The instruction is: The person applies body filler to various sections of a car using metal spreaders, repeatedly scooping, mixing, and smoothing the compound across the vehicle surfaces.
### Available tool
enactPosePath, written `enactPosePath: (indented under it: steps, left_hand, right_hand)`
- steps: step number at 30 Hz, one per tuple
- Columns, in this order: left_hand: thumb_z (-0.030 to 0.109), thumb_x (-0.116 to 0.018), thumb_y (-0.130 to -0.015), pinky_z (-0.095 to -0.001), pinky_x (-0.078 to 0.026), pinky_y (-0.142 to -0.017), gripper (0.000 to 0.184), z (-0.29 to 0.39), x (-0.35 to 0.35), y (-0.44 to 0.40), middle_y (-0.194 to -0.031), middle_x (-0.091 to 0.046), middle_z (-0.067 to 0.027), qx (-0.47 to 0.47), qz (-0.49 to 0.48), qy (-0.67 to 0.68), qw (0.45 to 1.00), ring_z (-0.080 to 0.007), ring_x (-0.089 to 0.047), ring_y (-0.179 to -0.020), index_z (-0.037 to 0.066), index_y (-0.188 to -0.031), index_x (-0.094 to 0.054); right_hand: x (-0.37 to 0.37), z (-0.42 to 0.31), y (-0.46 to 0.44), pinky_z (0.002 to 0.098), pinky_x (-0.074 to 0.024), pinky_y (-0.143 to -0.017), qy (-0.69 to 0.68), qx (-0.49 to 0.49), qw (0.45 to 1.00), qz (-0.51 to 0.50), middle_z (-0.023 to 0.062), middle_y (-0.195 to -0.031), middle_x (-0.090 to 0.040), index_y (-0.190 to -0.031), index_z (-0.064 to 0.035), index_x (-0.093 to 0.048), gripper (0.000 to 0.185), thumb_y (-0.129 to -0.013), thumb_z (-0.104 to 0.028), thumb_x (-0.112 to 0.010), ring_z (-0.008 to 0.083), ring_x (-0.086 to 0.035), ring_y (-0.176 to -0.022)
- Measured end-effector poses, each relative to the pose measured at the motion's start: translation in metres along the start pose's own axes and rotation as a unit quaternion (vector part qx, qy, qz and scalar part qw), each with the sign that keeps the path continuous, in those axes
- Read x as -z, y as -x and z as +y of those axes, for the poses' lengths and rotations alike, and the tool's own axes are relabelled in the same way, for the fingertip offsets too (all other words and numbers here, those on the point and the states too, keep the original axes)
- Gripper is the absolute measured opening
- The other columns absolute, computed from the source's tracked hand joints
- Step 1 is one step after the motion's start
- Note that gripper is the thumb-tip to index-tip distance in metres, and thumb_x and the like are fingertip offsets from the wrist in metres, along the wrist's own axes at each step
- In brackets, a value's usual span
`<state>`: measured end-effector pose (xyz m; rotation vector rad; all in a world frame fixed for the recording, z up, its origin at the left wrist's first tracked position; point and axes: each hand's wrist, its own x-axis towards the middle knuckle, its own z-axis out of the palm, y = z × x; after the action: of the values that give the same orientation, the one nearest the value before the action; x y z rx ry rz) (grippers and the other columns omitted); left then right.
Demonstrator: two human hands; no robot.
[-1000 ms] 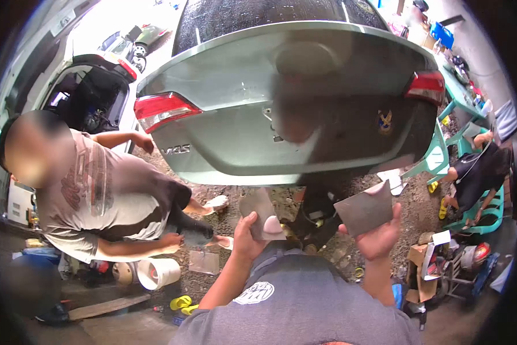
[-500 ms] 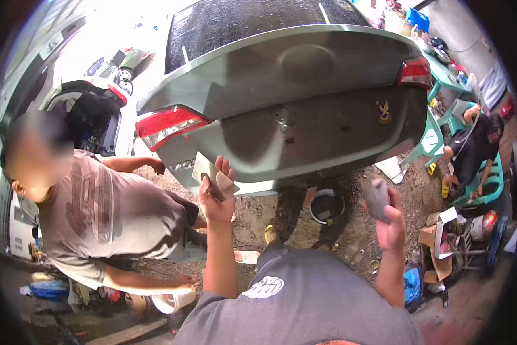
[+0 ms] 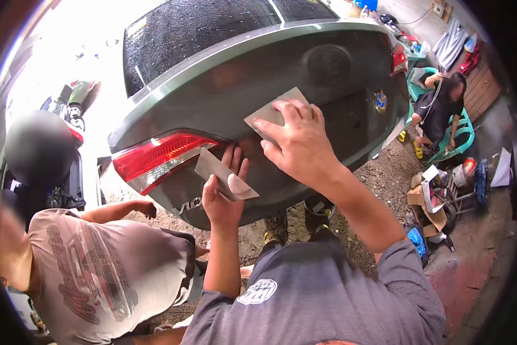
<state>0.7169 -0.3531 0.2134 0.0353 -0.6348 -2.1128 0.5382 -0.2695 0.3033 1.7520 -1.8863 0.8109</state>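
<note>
My left hand (image 3: 224, 198) holds a thin grey plate (image 3: 211, 167) with a rounded pinkish lump (image 3: 238, 185) on it, just below the red and clear tail light (image 3: 163, 154). Higher up, my right hand (image 3: 299, 138) has its fingers spread over a flat grey sheet (image 3: 268, 117), its thumb at the lower edge. That sheet lies against the trunk lid of the dark grey-green car (image 3: 230, 86). Whether the sheet touches along its whole face cannot be made out.
A person in a printed shirt (image 3: 103, 270) stands close at my left. At the right, another person (image 3: 442, 109) sits on a green chair (image 3: 464, 135). Cardboard boxes (image 3: 422, 201) stand on the ground below them. A motorcycle (image 3: 77, 103) is at the upper left.
My right hand has risen leftward from beside my body to the trunk lid with its sheet. The view has shifted closer to the left tail light. My left hand still holds its plate.
</note>
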Motion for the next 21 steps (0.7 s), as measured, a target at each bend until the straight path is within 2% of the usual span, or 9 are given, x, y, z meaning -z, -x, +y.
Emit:
enactPosePath:
  steps: [9,12,14,17,20,21]
  left_hand:
    - [0.028,-0.053,-0.093,-0.054,-0.017,-0.124,0.078,0.009,0.01,0.0,-0.156,-0.026,-0.0311,0.033,-0.028,-0.001,0.999,-0.0419,-0.02,-0.149,0.009,-0.157,-0.013]
    - [0.027,-0.053,-0.091,-0.0542,-0.015,-0.123,0.079,0.011,0.009,-0.001,-0.158,-0.024,-0.0296,0.033,-0.044,-0.036,0.998,-0.0401,-0.018,-0.15,0.0,-0.155,-0.015]
    - [0.028,-0.055,-0.09,-0.0542,-0.015,-0.124,0.081,0.011,0.012,-0.001,-0.158,-0.024,-0.03,0.029,-0.046,-0.041,0.998,-0.0405,-0.018,-0.15,0.0,-0.155,-0.015]
    - [0.028,-0.058,-0.088,-0.0547,-0.014,-0.123,0.084,0.011,0.013,-0.002,-0.158,-0.023,-0.0302,0.033,-0.042,-0.034,0.998,-0.0407,-0.018,-0.15,0.0,-0.155,-0.016]
    - [0.028,-0.06,-0.088,-0.0557,-0.013,-0.123,0.084,0.011,0.012,-0.001,-0.158,-0.023,-0.0302,0.037,-0.041,-0.029,0.998,-0.0405,-0.016,-0.151,0.003,-0.155,-0.017]
    - [0.028,-0.06,-0.087,-0.056,-0.013,-0.123,0.084,0.011,0.012,-0.003,-0.158,-0.023,-0.0302,0.036,-0.044,-0.029,0.998,-0.0404,-0.016,-0.151,0.003,-0.156,-0.017]
  right_hand:
    - [-0.012,-0.012,-0.024,0.0571,-0.0332,-0.103,0.081,-0.007,0.997,-0.019,0.0116,-0.126,-0.057,-0.11,-0.0193,-0.072,0.029,-0.083,-0.027,-0.068,0.0326,-0.046,-0.125]
    - [-0.014,-0.013,-0.014,0.0575,-0.034,-0.103,0.086,-0.012,0.996,-0.016,0.0109,-0.125,-0.056,-0.109,-0.0189,-0.072,0.029,-0.081,-0.026,-0.069,0.0331,-0.046,-0.124]
    - [-0.015,-0.015,0.002,0.0577,-0.0348,-0.102,0.076,-0.014,0.997,-0.007,0.0106,-0.124,-0.056,-0.11,-0.0192,-0.072,0.031,-0.08,-0.026,-0.069,0.033,-0.046,-0.123]
    - [-0.012,-0.016,0.026,0.0559,-0.0366,-0.1,0.073,-0.027,0.997,-0.021,0.0104,-0.123,-0.055,-0.111,-0.0192,-0.071,0.033,-0.078,-0.025,-0.07,0.0317,-0.046,-0.122]
    - [0.004,-0.016,0.026,0.0506,-0.0356,-0.104,0.071,-0.04,0.995,-0.059,0.0097,-0.129,-0.053,-0.121,-0.0196,-0.069,0.039,-0.082,-0.025,-0.069,0.0304,-0.046,-0.124]
    - [0.009,-0.015,0.019,0.0498,-0.0362,-0.103,0.071,-0.041,0.996,-0.044,0.01,-0.129,-0.053,-0.121,-0.0192,-0.069,0.039,-0.082,-0.025,-0.069,0.0303,-0.046,-0.124]
